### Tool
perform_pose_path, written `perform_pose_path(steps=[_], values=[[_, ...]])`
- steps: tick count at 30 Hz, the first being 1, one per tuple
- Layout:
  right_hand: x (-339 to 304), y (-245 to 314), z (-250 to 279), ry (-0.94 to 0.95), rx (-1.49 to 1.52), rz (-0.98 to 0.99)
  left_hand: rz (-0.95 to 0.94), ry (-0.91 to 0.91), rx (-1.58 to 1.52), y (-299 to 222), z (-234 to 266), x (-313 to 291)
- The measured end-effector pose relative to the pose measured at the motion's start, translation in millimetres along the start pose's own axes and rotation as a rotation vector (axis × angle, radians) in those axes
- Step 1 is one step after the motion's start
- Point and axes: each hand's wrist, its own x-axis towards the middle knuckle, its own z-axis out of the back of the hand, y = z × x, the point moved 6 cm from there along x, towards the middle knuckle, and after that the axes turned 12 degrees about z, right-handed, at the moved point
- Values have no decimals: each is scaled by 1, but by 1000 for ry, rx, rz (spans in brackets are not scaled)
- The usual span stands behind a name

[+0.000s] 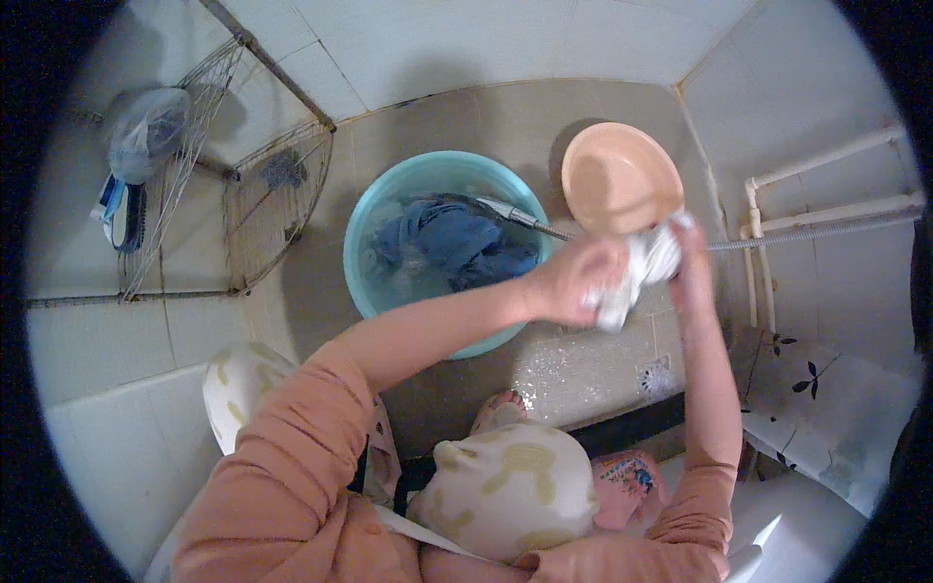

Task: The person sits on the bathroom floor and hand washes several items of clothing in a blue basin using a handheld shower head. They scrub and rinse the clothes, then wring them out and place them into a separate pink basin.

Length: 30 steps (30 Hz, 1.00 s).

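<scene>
Between my two hands a bunched white cloth (641, 269) is gripped, its lower end hanging down a little. My left hand (581, 277) closes on its left side; my right hand (688, 257) has hold of the upper right part. Both hands are somewhat blurred. They are up over the floor, right of a turquoise basin (357, 277) and in front of a peach-coloured basin (622, 175). Blue clothing (452, 238) lies in water in the turquoise basin. A shower head (505, 211) rests over that basin, its metal hose running right behind my hands.
A wire corner rack (277, 189) stands at left, with a brush (126, 214) and a plastic bag (151, 131) hanging there. Pale pipes (826, 219) run along the right wall. A floor drain (654, 376) lies below my hands on wet tiles. A pink floral cloth (627, 486) is beside my knee.
</scene>
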Motion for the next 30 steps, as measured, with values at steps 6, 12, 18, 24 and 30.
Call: perform_pose_path(steps=[6,12,18,24,30], values=[[50,61,-6,26,-616,589,411,-61,583,78,35,39],[36,-2,-40,217,-706,512,495,769,539,119,77,-5],[-41,-42,-154,543,-768,375,681,950,717,121,177,-83],[-99,-102,-200,842,-1533,301,629,605,848,91,191,-159],[-112,-128,-218,728,-1671,414,951,515,736,99,185,-197]])
